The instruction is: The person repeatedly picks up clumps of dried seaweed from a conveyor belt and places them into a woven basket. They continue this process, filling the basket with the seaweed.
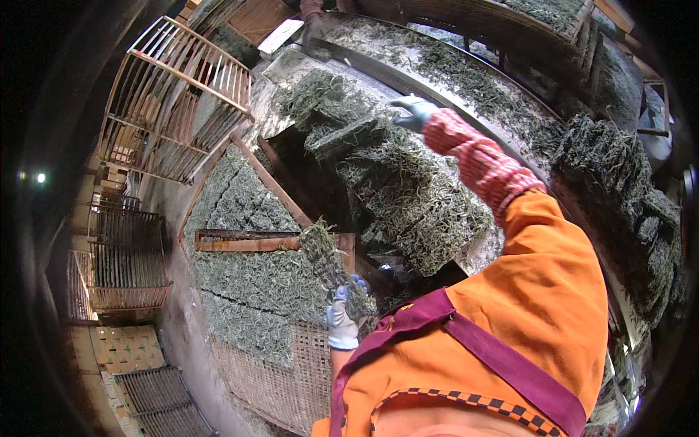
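My left hand [344,317], in a white and blue glove, grips a clump of dried grey-green strands [324,262] at the right edge of a woven mesh tray [251,371] covered with flat slabs of the same material [255,284]. My right hand [413,111], gloved below a red checked sleeve, reaches out with fingers apart just above a large loose heap of broken slabs [415,218]. A wooden bar [247,244] lies across the slabs on the tray, and another wooden rail [280,189] runs along them.
Slatted wooden racks [175,95] stand at the left, with cardboard [127,346] on the floor. A long trough [466,87] strewn with strands runs behind the heap; more clumps [611,182] lie at the right. Another person's gloved hand [314,33] shows at the top.
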